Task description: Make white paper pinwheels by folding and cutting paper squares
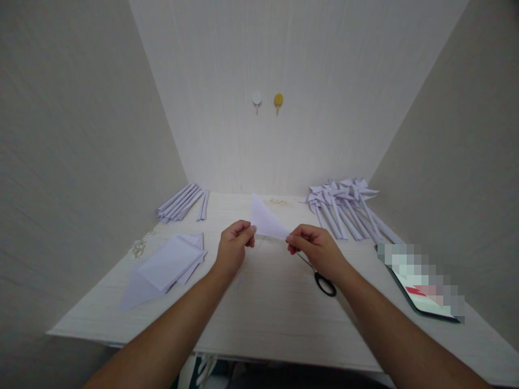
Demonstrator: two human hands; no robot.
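A pale wood-grain table [259, 319] set into a cream-walled alcove is seen from the head camera, with two small hooks [267, 101], one white and one yellow, fixed on the back wall beyond the hands. A white paper triangle [265, 220] is held just above the table between both hands: the left hand [233, 248] is closed in a pinch on its near-left corner, the right hand [314, 248] closed in a pinch on its lower right tip. The fold is judged best made with both pinches kept level, the edges matched before any crease is pressed. Black-handled scissors [324, 282] lie under and just beyond the right wrist, touched by neither hand. To the outside of the left hand a loose stack of white sheets [170, 265] is spread, and farther back a bundle of rolled paper sticks [182, 202] is laid. Beyond the right hand finished paper pinwheels [344, 205] are heaped, and a phone [421, 292], its screen blurred, rests near the right forearm.
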